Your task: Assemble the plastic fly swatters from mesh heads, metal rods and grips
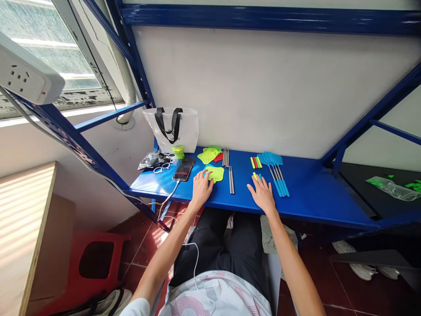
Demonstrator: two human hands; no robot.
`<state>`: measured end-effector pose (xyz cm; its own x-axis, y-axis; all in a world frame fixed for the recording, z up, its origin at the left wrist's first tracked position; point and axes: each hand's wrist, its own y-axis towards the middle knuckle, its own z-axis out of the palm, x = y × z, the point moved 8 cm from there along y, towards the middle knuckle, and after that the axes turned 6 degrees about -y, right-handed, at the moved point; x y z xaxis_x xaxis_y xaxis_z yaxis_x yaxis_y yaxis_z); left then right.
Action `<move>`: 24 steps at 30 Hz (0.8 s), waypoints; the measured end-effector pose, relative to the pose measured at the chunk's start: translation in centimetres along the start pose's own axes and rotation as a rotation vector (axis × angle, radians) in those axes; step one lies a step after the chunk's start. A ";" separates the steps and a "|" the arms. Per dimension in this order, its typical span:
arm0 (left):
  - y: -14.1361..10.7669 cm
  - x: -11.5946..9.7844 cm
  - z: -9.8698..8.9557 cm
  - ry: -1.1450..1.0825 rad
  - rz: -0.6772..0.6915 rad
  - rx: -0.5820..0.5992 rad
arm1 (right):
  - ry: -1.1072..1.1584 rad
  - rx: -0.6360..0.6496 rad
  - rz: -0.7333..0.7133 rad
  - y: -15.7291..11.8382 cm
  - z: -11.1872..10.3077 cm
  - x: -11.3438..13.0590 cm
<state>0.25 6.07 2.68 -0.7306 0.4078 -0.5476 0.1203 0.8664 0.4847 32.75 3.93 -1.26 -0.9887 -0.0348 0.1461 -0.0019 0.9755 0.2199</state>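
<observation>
the person's left hand (pixel 201 188) is at the front edge of the desk (pixel 315 191), left of its middle, fingers curved and touching or just over a yellow-green mesh piece (pixel 217 174); whether thumb and fingers are closed on it cannot be told. a bit of blue shows behind that piece. the right hand (pixel 262 194) is palm down near the front edge, its fingers apart, with short yellow and blue tubes (pixel 259 175) partly hidden under the fingertips.

between the hands, a few metal rods (pixel 232 181) lie side by side, pointing toward the front edge; more rods (pixel 226 158) lie nearer the back edge. beside these, toward the left end, green and red mesh pieces (pixel 208 155) overlap. beyond the right hand, short yellow, red and green tubes (pixel 255 163) lie in a row, just left of a fanned group of blue swatters (pixel 278 173), their heads toward the back edge.

near the back left corner stands a white bag (pixel 187 127) with black handles, a green tub (pixel 178 152) before it. a phone (pixel 187 170) lies near the left end.
</observation>
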 end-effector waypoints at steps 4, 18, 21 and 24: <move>-0.1 -1.7 0.3 -0.028 0.060 0.039 | 0.013 0.080 0.033 -0.1 -0.2 0.3; -1.7 -5.4 3.6 -0.023 0.189 0.280 | 0.007 0.084 0.036 -0.1 -0.4 0.6; -2.4 -6.6 3.7 -0.012 0.236 0.314 | 0.001 0.078 0.033 -0.1 -0.4 0.7; -3.1 -7.7 4.2 0.024 0.303 0.359 | -0.007 0.080 0.032 -0.1 -0.5 0.7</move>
<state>8.29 1.44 2.51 -0.6416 0.6543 -0.4002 0.5518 0.7562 0.3516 32.08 3.70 -0.73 -0.9894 -0.0018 0.1453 0.0184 0.9903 0.1375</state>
